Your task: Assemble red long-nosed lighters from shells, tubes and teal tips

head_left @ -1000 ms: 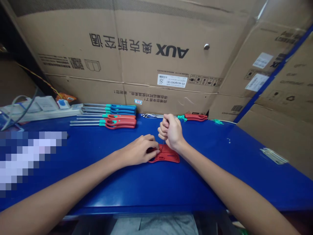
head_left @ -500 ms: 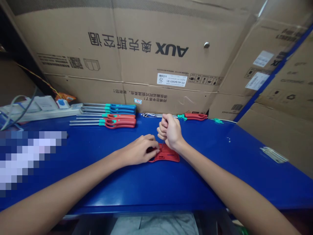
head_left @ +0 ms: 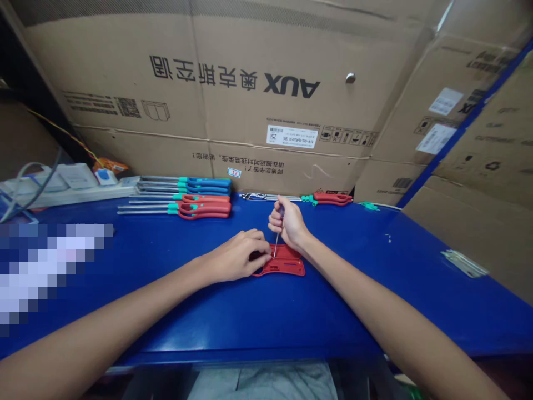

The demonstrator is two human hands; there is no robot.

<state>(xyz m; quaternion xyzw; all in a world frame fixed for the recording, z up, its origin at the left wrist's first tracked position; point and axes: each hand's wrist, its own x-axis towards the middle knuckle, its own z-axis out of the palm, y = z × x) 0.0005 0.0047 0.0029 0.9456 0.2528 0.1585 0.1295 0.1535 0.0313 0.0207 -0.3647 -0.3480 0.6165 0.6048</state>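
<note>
Two red plastic shell pieces lie side by side on the blue table, with their inner sides up. My left hand is closed on their left end, fingertips near the tool's tip. My right hand is a fist above the pieces, wrapped round a tool whose thin metal shaft points down and meets the red plastic near my left fingertips. The tool's handle is mostly hidden in my fist.
Several red and blue lighters lie at the back left, beside a power strip. Another red lighter body and green parts lie along the cardboard wall. Pale strips lie at right.
My right hand has shifted slightly and its grip has tilted, so more of the metal shaft shows. My left hand stays in place on the red pieces.
</note>
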